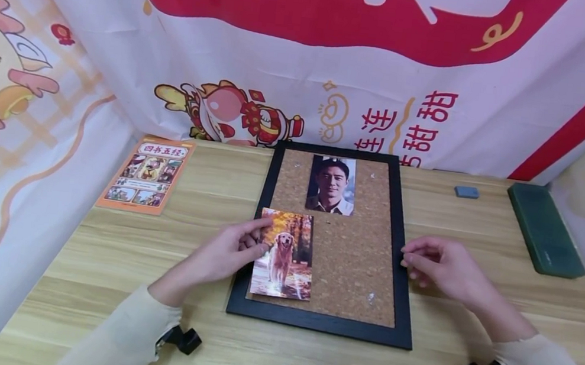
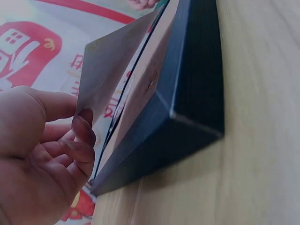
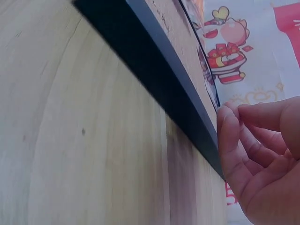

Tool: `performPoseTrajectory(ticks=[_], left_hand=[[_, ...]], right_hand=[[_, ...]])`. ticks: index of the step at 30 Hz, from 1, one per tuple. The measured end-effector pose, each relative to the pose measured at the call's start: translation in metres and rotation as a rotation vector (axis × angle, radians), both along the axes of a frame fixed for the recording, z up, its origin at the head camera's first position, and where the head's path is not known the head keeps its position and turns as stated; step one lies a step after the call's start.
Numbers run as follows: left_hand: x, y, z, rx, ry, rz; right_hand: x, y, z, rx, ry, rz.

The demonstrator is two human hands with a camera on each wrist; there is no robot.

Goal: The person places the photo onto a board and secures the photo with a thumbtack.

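A black-framed cork board (image 1: 354, 254) lies on the wooden table. My left hand (image 1: 232, 247) pinches the left edge of a photo of a golden retriever (image 1: 284, 265) between thumb and fingers; the photo covers the board's lower left. In the left wrist view, the left hand (image 2: 51, 145) holds the photo (image 2: 110, 70) tilted up from the cork, its pale back showing. At the frame's right edge is my right hand (image 1: 439, 263), fingers loosely curled and nothing visible in them. A portrait photo (image 1: 332, 186) hangs at the board's top with a clear pin (image 1: 335, 159).
Clear pins (image 1: 371, 298) stand in the cork. An orange booklet (image 1: 145, 176) lies left of the board. On the right are a small blue eraser-like block (image 1: 466, 192) and a dark green case (image 1: 547, 230). A printed cloth (image 1: 283, 62) hangs behind.
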State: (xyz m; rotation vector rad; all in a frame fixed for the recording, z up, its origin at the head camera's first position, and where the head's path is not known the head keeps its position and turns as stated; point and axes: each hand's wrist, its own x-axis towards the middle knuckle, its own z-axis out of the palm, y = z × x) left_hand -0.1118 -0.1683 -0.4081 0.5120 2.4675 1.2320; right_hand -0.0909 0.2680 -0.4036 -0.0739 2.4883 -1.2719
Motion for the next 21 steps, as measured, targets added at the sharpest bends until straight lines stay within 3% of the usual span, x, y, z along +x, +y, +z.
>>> performPoseTrajectory(ticks=[12, 21], left_hand=[[-0.014, 0.036, -0.006, -0.012, 0.020, -0.104], [-0.024, 0.056, -0.011, -0.005, 0.042, -0.154]], right_hand=[[-0.013, -0.032, -0.002, -0.069, 0.000, 0.078], [-0.026, -0.056, -0.003, -0.120, -0.057, 0.066]])
